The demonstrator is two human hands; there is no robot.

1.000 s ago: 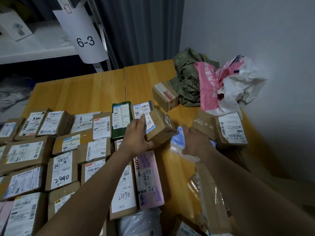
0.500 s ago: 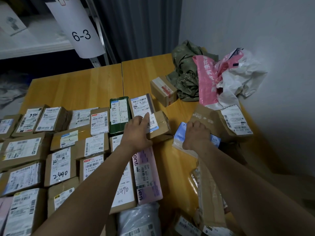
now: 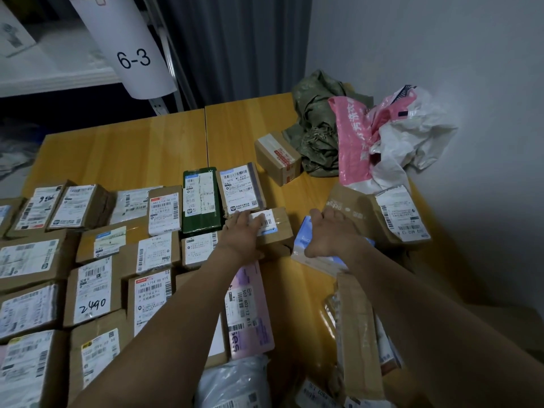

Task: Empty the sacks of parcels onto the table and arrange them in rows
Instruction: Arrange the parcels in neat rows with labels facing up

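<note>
While left hand (image 3: pixel 243 234) lies flat on box (image 3: pixel 282 223), right hand (image 3: pixel 332 234) grips blue packet (image 3: pixel 302 235) beside carton (image 3: pixel 353 203).

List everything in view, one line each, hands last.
table: 1, yellow wood, under everything
labelled parcels: over a dozen, brown, rows at left
green parcel: 1, dark green, far row
lilac mailer: 1, pink-lilac, near side of the left hand
taped box: 1, brown, under the left hand
blue packet: 1, light blue, under the right hand
lone box: 1, brown, beside the sacks
big parcel: 1, brown, right edge
olive sack: 1, olive green, far right corner
plastic sack: 1, pink and white, far right corner
6-3 sign: 1, white, upper left
left hand: 1, rests on taped box
right hand: 1, grips blue packet
</note>
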